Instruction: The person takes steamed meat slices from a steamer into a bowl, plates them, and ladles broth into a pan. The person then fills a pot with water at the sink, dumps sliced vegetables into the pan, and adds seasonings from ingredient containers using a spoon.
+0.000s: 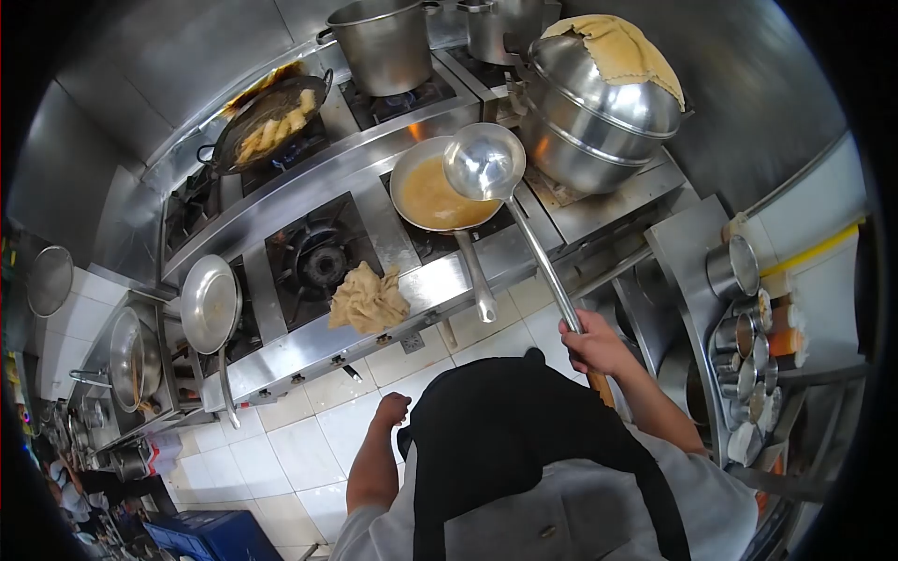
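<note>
My right hand (596,342) is wrapped round the handle of a large metal ladle (547,262). The ladle's round bowl hangs over the right part of a frying pan (477,280), hiding some of it. Yellowish-brown liquid (435,192) covers the pan's bottom; the pan sits on a front burner with its handle toward me. Beside my body, apart from the stove, my left hand (395,409) is closed with nothing visible in it. The nearest thing ahead of it is a crumpled tan cloth (369,299) on the stove's front edge.
A second frying pan (210,304) sits at the left. Behind are a black wok (271,122) with browned pieces of food and a tall pot (382,47). A domed steel pot (599,112) with a yellow cloth stands right. Metal containers (744,355) line the right shelf.
</note>
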Motion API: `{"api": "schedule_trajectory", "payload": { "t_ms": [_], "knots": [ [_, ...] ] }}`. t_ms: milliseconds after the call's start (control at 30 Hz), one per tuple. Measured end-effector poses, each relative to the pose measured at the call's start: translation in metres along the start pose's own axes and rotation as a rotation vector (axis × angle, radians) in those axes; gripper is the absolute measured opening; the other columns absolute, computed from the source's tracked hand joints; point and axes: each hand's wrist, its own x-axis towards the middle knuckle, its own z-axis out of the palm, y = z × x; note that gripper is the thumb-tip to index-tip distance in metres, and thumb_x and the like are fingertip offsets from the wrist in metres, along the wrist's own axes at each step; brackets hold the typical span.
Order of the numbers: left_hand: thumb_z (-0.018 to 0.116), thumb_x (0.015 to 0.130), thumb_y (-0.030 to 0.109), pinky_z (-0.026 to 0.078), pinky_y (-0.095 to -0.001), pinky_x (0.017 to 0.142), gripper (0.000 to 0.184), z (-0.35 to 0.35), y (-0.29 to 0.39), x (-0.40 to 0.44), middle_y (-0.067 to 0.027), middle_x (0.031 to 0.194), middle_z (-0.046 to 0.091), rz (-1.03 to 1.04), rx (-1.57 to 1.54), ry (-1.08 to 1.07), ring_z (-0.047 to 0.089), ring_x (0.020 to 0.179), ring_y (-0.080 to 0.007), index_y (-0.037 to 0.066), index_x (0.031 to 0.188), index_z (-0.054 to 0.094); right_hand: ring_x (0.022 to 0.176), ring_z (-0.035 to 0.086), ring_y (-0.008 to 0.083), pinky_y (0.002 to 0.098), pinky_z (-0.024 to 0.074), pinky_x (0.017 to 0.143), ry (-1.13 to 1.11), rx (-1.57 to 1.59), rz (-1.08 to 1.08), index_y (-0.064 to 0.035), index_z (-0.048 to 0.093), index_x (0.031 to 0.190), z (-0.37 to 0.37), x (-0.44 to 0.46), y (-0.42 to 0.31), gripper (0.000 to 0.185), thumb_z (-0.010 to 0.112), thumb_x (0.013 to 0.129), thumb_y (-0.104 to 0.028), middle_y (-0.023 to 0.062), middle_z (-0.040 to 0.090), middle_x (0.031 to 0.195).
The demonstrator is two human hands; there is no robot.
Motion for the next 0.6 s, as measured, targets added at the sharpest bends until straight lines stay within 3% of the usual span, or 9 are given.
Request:
{"api": "schedule_trajectory", "payload": {
  "t_ms": [67,233,367,400,467,600],
  "knots": [
    [0.06,0.085,0.026,0.049,-0.0318,0.044,0.028,-0.003,-0.013,0.012,-0.0085,0.07,0.063,0.179,0.197,-0.079,0.06,0.053,-0.0168,0.002,0.098,0.062,0.037,0.042,0.0122,0.0279,0.0353,0.035,-0.008,0.011,0.001,-0.0034,0.046,0.09,0.011,-0.004,-0.005,0.008,0.052,0.086,-0.006,0.0026,0.042,0.06],
    [0.058,0.086,0.028,0.051,-0.0326,0.045,0.03,0.002,-0.029,0.022,-0.0089,0.07,0.063,0.253,0.072,0.0,0.06,0.053,-0.0176,0.001,0.099,0.061,0.037,0.041,0.0131,0.0282,0.0347,0.035,-0.098,0.108,0.017,-0.0035,0.047,0.089,0.029,0.002,-0.014,0.009,0.052,0.083,-0.002,0.0035,0.043,0.059],
    [0.055,0.085,0.023,0.055,-0.04,0.066,0.022,-0.001,-0.033,0.018,-0.0149,0.079,0.067,0.404,0.471,0.032,0.067,0.075,-0.0283,0.003,0.087,0.063,0.038,0.042,0.0122,0.0284,0.0357,0.035,-0.119,-0.015,0.012,-0.0037,0.048,0.088,0.036,0.008,-0.021,0.007,0.053,0.084,-0.002,0.0024,0.044,0.058],
    [0.057,0.084,0.024,0.055,-0.041,0.075,0.021,-0.001,-0.035,0.017,-0.0155,0.084,0.068,0.531,0.741,0.067,0.067,0.084,-0.0301,0.005,0.09,0.064,0.038,0.042,0.0122,0.0284,0.0357,0.035,-0.127,-0.025,-0.004,-0.0037,0.048,0.088,0.04,0.008,-0.024,0.007,0.053,0.084,-0.002,0.0024,0.044,0.058],
    [0.06,0.081,0.025,0.051,-0.0426,0.086,0.021,0.004,-0.036,0.016,-0.0162,0.092,0.068,0.372,0.767,-0.064,0.063,0.099,-0.033,0.01,0.094,0.067,0.038,0.042,0.0115,0.0279,0.0363,0.036,-0.15,-0.08,0.002,-0.0044,0.049,0.089,0.045,0.008,-0.027,0.007,0.055,0.085,-0.003,0.0014,0.045,0.059],
    [0.062,0.079,0.021,0.051,-0.0462,0.084,0.023,0.013,-0.044,0.007,-0.0179,0.094,0.067,0.323,0.567,-0.053,0.063,0.096,-0.0355,0.011,0.098,0.068,0.039,0.045,0.0115,0.0282,0.0381,0.036,-0.22,-0.164,0.048,-0.0051,0.05,0.089,0.049,0.014,-0.029,0.008,0.056,0.084,-0.005,0.0014,0.046,0.06]
  ]
}}
